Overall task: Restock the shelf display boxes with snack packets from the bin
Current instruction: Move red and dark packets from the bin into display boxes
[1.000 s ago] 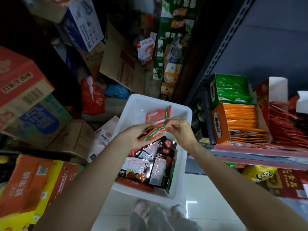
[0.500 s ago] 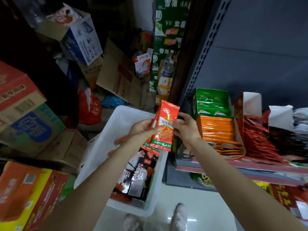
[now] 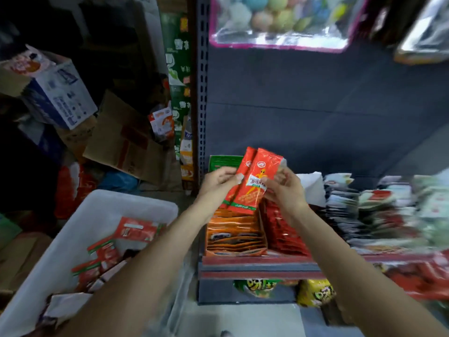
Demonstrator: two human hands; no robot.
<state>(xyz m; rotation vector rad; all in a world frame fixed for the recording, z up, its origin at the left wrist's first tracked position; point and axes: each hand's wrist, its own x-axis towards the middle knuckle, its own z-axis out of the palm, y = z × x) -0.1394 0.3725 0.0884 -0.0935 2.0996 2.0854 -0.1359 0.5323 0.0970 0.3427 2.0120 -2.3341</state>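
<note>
Both hands hold a small stack of red snack packets (image 3: 255, 181) upright above the shelf. My left hand (image 3: 218, 182) pinches their left edge with the thumb on front. My right hand (image 3: 285, 190) grips the right edge. Directly below stand the orange display box (image 3: 234, 235) and the red display box (image 3: 283, 229), each filled with packets. A green display box (image 3: 222, 162) sits behind them, partly hidden by the packets. The white bin (image 3: 102, 210) at lower left holds more red and dark packets (image 3: 104, 254).
The grey shelf upright (image 3: 201, 93) stands just left of the boxes. Blurred stacks of packets (image 3: 379, 210) fill the shelf to the right. Bagged snacks (image 3: 315, 291) lie on the lower shelf. Cardboard cartons (image 3: 58, 93) pile up at left. A pink-rimmed bag of balls (image 3: 279, 20) hangs above.
Both hands lifted the red packets out of the bin and carried them right, over the shelf's display boxes. The view swung toward the shelf.
</note>
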